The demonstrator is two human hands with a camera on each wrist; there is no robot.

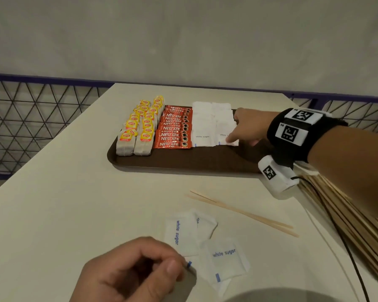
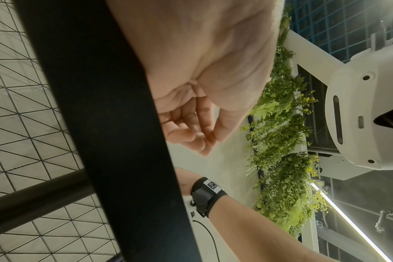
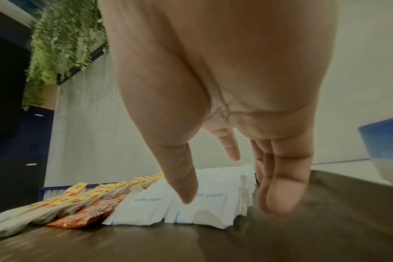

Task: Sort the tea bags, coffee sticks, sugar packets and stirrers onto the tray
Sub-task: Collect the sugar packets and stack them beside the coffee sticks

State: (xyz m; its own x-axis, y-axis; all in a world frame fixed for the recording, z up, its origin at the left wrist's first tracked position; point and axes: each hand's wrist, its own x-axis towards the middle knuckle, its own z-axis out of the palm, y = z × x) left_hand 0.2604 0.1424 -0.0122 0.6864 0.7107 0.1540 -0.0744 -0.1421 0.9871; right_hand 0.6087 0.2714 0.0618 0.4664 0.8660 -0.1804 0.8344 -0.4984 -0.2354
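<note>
Brown tray point(image 1: 162, 164) on white tabletop point(image 1: 63, 203), contents from left: two rows of tea bags point(image 1: 138, 127); one row of coffee sticks point(image 1: 172, 129); two rows of sugar packets point(image 1: 212, 125). Left hand point(image 1: 133, 271), near edge: fingers curled, pinching a sugar packet corner point(image 1: 189, 264); loose sugar packets point(image 1: 205, 240) beside it. Right hand point(image 1: 249, 127), released, thumb resting on the right sugar row. Stirrers point(image 1: 242, 212): two loose, a bundle point(image 1: 347, 225) at far right.

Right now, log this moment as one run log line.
right hand: open, touching sugar packets on tray | left hand: pinching loose sugar packet | stirrers: on table
</note>
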